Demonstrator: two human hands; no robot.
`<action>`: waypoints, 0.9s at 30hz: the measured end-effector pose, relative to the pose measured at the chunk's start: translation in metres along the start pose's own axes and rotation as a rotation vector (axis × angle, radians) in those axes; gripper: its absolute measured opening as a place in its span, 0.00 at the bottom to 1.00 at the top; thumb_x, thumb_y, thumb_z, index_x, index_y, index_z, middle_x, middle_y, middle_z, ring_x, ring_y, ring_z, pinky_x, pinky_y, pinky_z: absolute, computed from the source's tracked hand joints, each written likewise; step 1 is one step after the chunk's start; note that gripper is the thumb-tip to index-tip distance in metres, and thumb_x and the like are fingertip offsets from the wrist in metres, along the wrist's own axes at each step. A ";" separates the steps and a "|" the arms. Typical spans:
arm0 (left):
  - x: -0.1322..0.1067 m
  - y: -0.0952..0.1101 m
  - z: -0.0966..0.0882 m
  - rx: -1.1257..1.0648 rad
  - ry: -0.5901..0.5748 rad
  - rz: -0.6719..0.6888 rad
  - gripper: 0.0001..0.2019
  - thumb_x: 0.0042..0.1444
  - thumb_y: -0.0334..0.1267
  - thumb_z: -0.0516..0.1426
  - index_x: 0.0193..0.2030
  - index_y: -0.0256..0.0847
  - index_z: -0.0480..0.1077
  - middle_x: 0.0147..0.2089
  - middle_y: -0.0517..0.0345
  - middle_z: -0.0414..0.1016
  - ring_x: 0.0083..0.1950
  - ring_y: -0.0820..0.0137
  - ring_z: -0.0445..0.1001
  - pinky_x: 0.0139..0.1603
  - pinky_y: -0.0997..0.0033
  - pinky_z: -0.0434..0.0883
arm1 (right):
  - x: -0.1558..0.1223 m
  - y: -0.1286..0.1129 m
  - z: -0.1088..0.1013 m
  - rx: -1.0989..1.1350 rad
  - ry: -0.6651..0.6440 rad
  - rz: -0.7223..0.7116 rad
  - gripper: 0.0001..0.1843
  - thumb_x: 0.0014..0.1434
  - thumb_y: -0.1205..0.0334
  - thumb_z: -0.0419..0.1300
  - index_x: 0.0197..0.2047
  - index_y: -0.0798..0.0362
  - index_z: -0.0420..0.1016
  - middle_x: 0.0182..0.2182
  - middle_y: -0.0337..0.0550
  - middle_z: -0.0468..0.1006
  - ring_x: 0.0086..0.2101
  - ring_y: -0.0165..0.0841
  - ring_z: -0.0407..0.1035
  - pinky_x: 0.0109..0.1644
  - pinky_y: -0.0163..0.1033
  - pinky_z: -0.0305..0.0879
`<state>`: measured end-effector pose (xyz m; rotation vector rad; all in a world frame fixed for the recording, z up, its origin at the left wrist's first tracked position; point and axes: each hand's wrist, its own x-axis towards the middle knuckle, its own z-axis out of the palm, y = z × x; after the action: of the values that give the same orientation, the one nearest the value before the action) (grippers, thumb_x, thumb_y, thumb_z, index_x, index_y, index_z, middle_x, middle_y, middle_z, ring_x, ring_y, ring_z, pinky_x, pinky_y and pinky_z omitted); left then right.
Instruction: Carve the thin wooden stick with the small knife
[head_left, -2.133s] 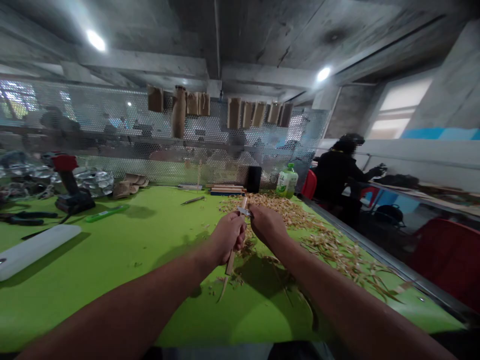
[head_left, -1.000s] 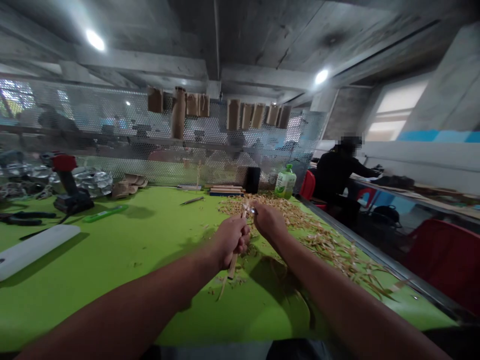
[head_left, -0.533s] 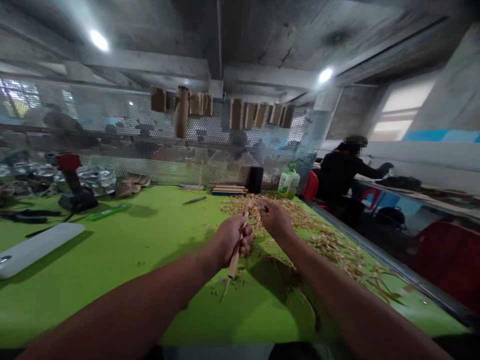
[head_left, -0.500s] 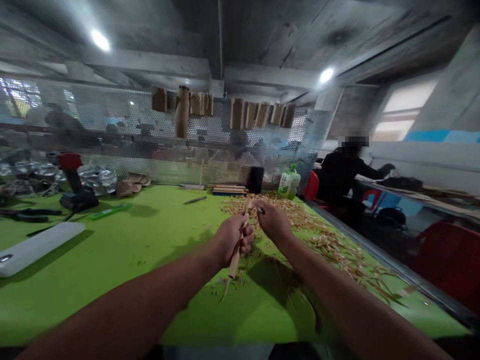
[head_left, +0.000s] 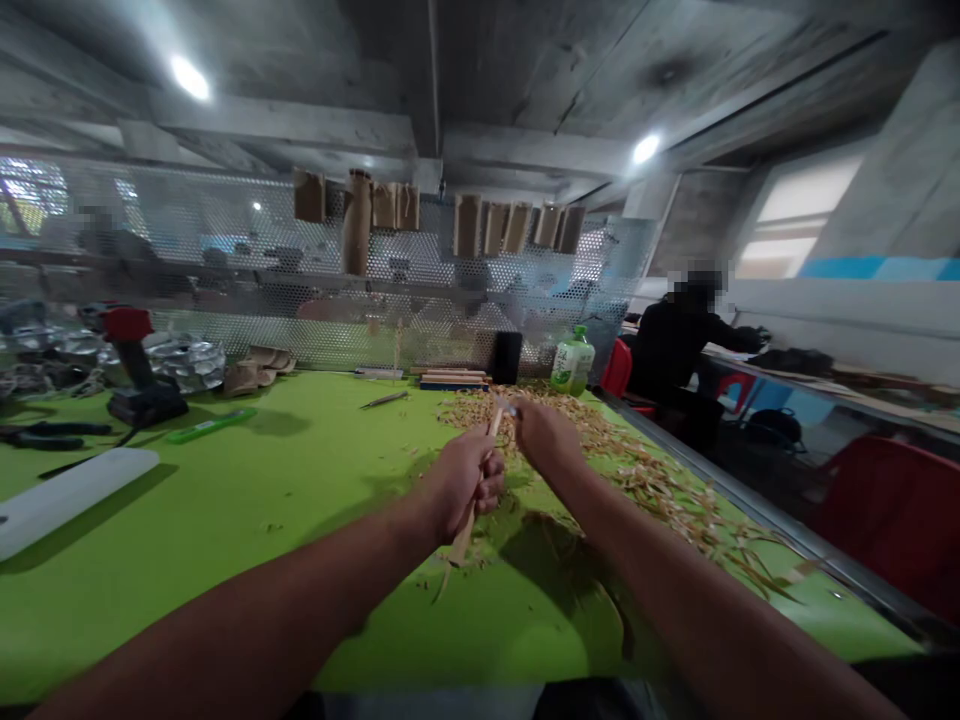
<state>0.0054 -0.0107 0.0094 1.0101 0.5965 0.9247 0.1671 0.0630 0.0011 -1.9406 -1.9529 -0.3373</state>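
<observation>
The left hand and the right hand are bare, and the forearms also are bare. Under the hands, at the low edge of view, shows a pale grey cloth beside a dark cloth.

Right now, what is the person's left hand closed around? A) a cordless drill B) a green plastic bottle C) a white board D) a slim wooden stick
D: the left hand is curled around a slim wooden stick, which shows both above and below the fist.
</observation>
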 end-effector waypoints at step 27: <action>-0.009 -0.002 0.010 0.175 0.043 0.069 0.20 0.60 0.33 0.51 0.60 0.40 0.61 0.24 0.67 0.61 0.17 0.80 0.55 0.15 0.81 0.56 | 0.008 0.027 0.001 0.045 0.049 0.095 0.20 0.65 0.61 0.47 0.55 0.48 0.74 0.42 0.48 0.81 0.40 0.38 0.75 0.40 0.36 0.61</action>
<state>0.0095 -0.0238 0.0123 1.1756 0.6915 0.9697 0.1939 0.0713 0.0010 -1.9696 -1.8159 -0.3094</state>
